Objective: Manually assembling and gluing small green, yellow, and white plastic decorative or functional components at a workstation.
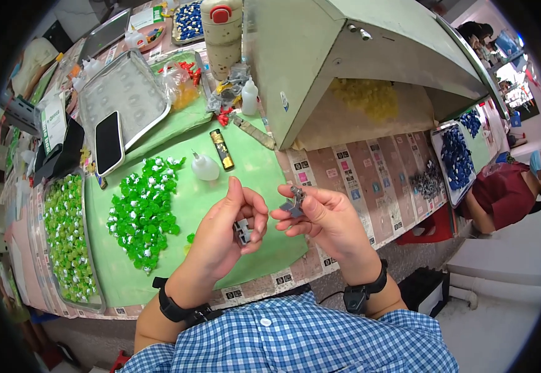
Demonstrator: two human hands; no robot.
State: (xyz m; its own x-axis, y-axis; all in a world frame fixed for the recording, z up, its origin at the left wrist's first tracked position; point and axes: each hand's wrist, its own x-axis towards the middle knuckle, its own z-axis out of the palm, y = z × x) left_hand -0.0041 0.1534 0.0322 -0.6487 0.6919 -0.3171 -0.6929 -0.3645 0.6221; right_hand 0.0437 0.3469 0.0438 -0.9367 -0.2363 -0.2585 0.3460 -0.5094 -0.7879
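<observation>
Above the front of the green work mat (pixel 264 248), my two hands are close together but apart. My right hand (pixel 335 224) pinches a small grey plastic figure (pixel 294 205) between thumb and fingers. Curled inward, the fingers of my left hand (pixel 224 227) hold small grey plastic pieces (pixel 242 231) against the palm; their exact shape is partly hidden. A heap of bright green pieces with white-and-black eyes (pixel 145 211) lies left of my left hand. Beyond my hands are a white squeeze bottle (pixel 205 167) and a black-and-gold cylinder (pixel 222 149).
A tray (pixel 100 292) of green pieces stands at the left. Behind are a phone (pixel 109 143), a metal tray (pixel 121 93) and a tumbler (pixel 222 46). A metal hood (pixel 295 56) covers yellow pieces (pixel 370 99). At right, grey pieces (pixel 429 180) lie near a seated person (pixel 506 193).
</observation>
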